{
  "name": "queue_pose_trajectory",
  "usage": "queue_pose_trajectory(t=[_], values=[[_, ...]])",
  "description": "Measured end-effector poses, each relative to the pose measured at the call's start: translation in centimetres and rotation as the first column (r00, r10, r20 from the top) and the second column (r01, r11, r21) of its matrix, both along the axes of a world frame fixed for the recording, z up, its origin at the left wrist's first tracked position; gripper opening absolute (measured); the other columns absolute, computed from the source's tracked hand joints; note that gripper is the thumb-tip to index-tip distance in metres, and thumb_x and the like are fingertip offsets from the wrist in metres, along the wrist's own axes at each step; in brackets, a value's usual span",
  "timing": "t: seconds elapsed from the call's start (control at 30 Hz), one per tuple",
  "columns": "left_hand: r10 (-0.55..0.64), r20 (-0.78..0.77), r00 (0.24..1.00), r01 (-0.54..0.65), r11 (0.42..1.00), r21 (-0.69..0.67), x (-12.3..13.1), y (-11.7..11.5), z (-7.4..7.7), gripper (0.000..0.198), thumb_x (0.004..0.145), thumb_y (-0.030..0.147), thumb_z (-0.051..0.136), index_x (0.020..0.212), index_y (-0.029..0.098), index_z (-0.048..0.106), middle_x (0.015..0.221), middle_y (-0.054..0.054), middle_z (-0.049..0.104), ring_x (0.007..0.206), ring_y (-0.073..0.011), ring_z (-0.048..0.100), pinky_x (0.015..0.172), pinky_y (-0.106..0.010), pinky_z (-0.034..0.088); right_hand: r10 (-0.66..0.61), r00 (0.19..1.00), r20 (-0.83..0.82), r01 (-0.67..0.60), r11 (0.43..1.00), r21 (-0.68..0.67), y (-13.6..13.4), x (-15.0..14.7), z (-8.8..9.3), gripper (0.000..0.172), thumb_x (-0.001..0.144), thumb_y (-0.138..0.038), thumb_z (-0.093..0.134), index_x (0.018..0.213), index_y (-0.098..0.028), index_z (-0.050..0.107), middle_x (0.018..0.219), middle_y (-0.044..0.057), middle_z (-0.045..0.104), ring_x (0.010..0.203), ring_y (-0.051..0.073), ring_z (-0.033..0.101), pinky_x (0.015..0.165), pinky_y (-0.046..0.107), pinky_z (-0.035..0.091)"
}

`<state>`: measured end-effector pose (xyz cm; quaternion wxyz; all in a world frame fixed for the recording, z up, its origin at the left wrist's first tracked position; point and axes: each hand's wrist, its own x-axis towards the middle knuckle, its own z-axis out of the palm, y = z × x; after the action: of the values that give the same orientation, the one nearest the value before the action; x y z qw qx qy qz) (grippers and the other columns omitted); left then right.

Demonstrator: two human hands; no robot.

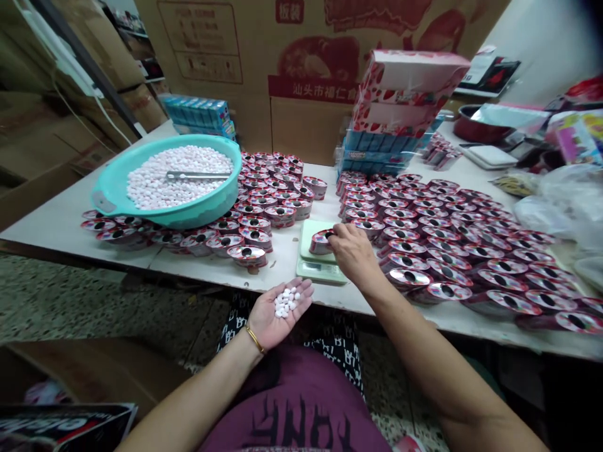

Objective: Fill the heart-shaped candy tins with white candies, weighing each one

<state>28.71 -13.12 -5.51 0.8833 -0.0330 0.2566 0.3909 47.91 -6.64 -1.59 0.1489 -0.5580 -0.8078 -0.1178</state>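
My left hand point(277, 312) is turned palm up in front of the table edge and holds a small pile of white candies point(286, 302). The fingers of my right hand point(353, 251) are pinched together at the opening of a small oval container point(321, 242). Whether they grip its rim or a candy is hidden. This container, with a shiny printed top and dark hole, stands on a pale green kitchen scale point(320, 271). To the left, a turquoise basin point(188, 216) holds many more white candies, with a metal scoop point(198, 176) lying on them.
Rows of similar oval containers stand right point(426, 248) and left point(280, 216) of the scale, some close against the basin. Behind them are stacked pink and white boxes point(409, 81), blue packs point(195, 113) and a big cardboard carton point(301, 125). Plastic bags point(560, 201) lie far right.
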Motion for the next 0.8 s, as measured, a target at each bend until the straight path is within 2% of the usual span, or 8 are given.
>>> queue_pose_trajectory(t=[0.07,0.1,0.13,0.2,0.3,0.43,0.63,0.8], values=[[0.006,0.005,1.0,-0.006,1.0,0.004,-0.1,-0.2,0.0,0.03,0.078,0.019,0.043,0.102,0.004,0.053,0.112,-0.016,0.054,0.109,-0.0245,0.045,0.092,-0.035,0.037,0.045,0.997,-0.065,-0.046,0.999,-0.02,-1.5,-1.6,-0.1,0.018,0.08,-0.017,0.042,0.089,-0.017,0.057,0.096,0.011,0.051,0.088,0.022,0.04,0.073,0.035,0.033],[0.014,-0.001,1.0,-0.014,1.0,-0.002,-0.1,-0.4,-0.1,0.028,0.078,0.02,0.042,0.099,0.005,0.054,0.106,-0.015,0.058,0.104,-0.0229,0.05,0.09,-0.035,0.038,0.114,0.989,-0.096,-0.12,0.991,-0.062,-2.5,-2.5,-0.1,0.019,0.081,-0.017,0.042,0.093,-0.017,0.056,0.096,0.011,0.051,0.087,0.021,0.041,0.072,0.034,0.034],[0.021,-0.01,1.0,-0.021,1.0,-0.015,-0.1,-0.5,-0.2,0.026,0.079,0.02,0.042,0.095,0.006,0.055,0.097,-0.013,0.061,0.096,-0.0203,0.055,0.087,-0.034,0.041,0.2,0.972,-0.126,-0.215,0.969,-0.118,-3.8,-3.4,-0.3,0.02,0.081,-0.018,0.043,0.096,-0.017,0.054,0.095,0.01,0.051,0.085,0.02,0.042,0.07,0.032,0.036],[0.024,-0.038,0.999,-0.027,0.998,-0.064,-0.2,-0.9,-0.5,0.021,0.08,0.019,0.041,0.086,0.007,0.057,0.081,-0.008,0.064,0.079,-0.0145,0.06,0.079,-0.029,0.045,0.352,0.92,-0.171,-0.387,0.885,-0.259,-6.2,-5.0,-0.9,0.024,0.08,-0.017,0.043,0.103,-0.017,0.051,0.09,0.007,0.052,0.08,0.017,0.044,0.068,0.029,0.038],[0.009,-0.08,0.997,-0.019,0.991,-0.131,-0.1,-1.4,-1.1,0.02,0.08,0.019,0.04,0.077,0.008,0.057,0.071,-0.006,0.063,0.068,-0.011,0.059,0.07,-0.024,0.047,0.34,0.912,-0.231,-0.406,0.832,-0.379,-8.5,-6.3,-2.4,0.028,0.079,-0.013,0.043,0.107,-0.016,0.046,0.088,0.006,0.052,0.079,0.016,0.043,0.069,0.028,0.039],[-0.034,-0.068,0.997,0.023,0.987,-0.157,0.1,-1.7,-1.8,0.02,0.08,0.018,0.041,0.077,0.007,0.057,0.071,-0.006,0.062,0.068,-0.0116,0.059,0.069,-0.025,0.046,0.31,0.892,-0.33,-0.437,0.78,-0.448,-8.9,-5.7,-3.7,0.015,0.082,-0.017,0.041,0.095,-0.016,0.049,0.084,0.005,0.05,0.079,0.014,0.043,0.07,0.027,0.039],[-0.114,-0.066,0.991,0.098,0.974,-0.202,0.6,-1.5,-2.3,0.017,0.078,0.017,0.043,0.074,0.008,0.057,0.067,-0.006,0.061,0.066,-0.0119,0.058,0.069,-0.027,0.045,0.323,0.867,-0.379,-0.483,0.732,-0.481,-8.5,-4.3,-3.5,0.01,0.082,-0.016,0.04,0.086,-0.015,0.05,0.081,0.005,0.051,0.075,0.013,0.044,0.067,0.025,0.039],[-0.159,-0.03,0.987,0.152,0.973,-0.176,0.6,-1.2,-2.6,0.016,0.076,0.018,0.046,0.076,0.007,0.058,0.069,-0.006,0.062,0.067,-0.0119,0.058,0.072,-0.028,0.045,0.297,0.848,-0.439,-0.495,0.74,-0.455,-8.6,-4.0,-3.9,0.014,0.084,-0.016,0.037,0.09,-0.014,0.05,0.082,0.006,0.051,0.077,0.014,0.046,0.069,0.026,0.04]])
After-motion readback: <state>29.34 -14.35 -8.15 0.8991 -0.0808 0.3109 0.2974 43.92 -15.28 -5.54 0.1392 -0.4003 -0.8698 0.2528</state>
